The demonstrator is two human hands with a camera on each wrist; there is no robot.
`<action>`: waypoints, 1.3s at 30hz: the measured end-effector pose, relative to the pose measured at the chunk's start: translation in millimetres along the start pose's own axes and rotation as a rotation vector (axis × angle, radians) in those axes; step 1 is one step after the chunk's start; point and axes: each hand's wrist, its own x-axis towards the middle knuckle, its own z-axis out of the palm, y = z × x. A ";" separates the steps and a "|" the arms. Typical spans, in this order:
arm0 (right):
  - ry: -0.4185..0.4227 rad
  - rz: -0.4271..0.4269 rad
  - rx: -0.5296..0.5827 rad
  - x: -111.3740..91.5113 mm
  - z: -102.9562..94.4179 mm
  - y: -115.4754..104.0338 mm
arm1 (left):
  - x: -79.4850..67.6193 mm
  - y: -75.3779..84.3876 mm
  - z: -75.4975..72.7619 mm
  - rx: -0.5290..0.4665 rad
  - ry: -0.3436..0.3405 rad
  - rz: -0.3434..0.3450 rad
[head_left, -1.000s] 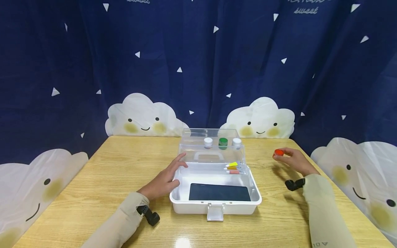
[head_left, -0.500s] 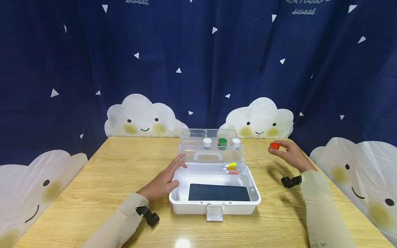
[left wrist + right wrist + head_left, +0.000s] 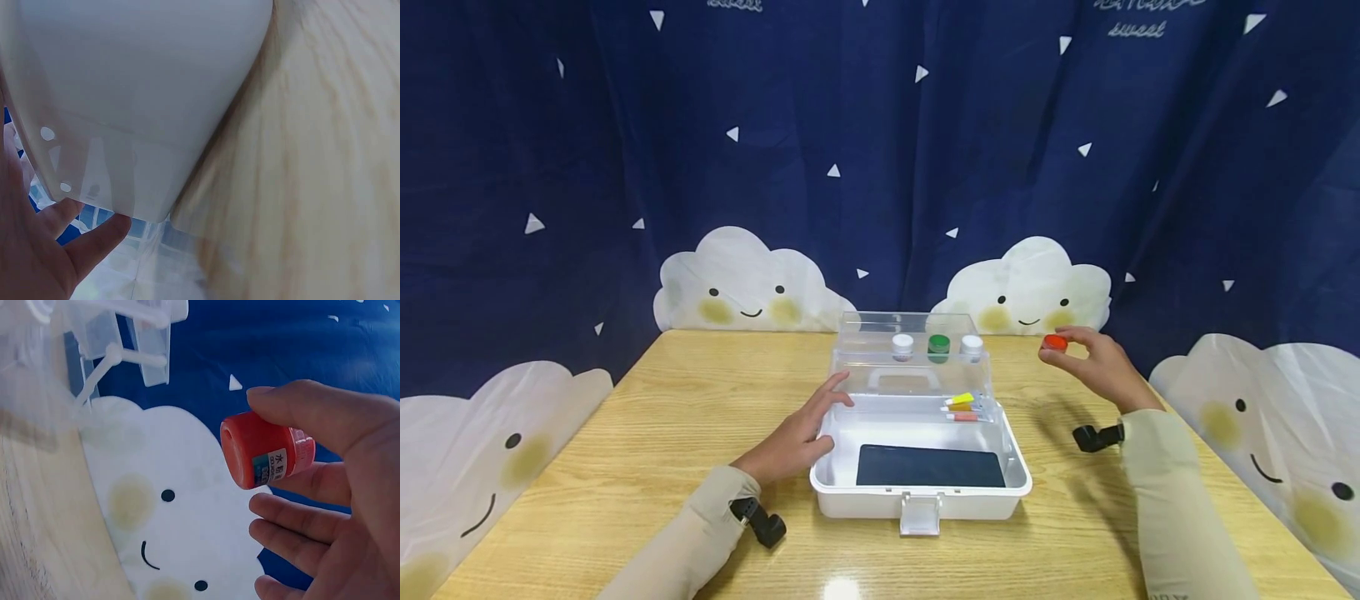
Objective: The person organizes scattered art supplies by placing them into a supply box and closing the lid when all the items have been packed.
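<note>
In the head view my right hand point(image 3: 1103, 367) pinches a small red paint jar point(image 3: 1054, 342) above the table, right of the box. The right wrist view shows the red jar point(image 3: 256, 450) between thumb and fingers, its label partly visible. My left hand point(image 3: 797, 437) rests against the left side of a white storage box point(image 3: 925, 502), its fingers spread loosely. Fingertips touch the box wall point(image 3: 144, 94) in the left wrist view. The box stands with its clear lid point(image 3: 898, 321) raised. Two white-topped jars point(image 3: 902, 346) and a green jar point(image 3: 938, 348) sit in its raised tray.
Yellow, orange and pink paint tubes point(image 3: 964, 417) lie in a lower tray. A dark flat panel point(image 3: 930, 466) lies in the box's bottom. The box latch point(image 3: 920, 517) hangs down at the front. A navy curtain point(image 3: 880, 125) stands behind the wooden table point(image 3: 715, 367).
My right hand has risen and moved left with the red paint jar, towards the raised trays. The left hand stays at the box's left side.
</note>
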 end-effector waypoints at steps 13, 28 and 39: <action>0.026 -0.078 0.028 4.9 12.9 -21.7 | 0.7 0.8 -3.2 0.010 0.005 -0.008; -0.023 -0.134 0.061 14.4 34.9 -37.9 | -2.6 -1.5 0.1 -0.003 0.005 -0.008; -0.081 -0.171 0.059 33.6 44.1 -53.5 | -0.6 -0.5 1.7 -0.005 0.000 -0.010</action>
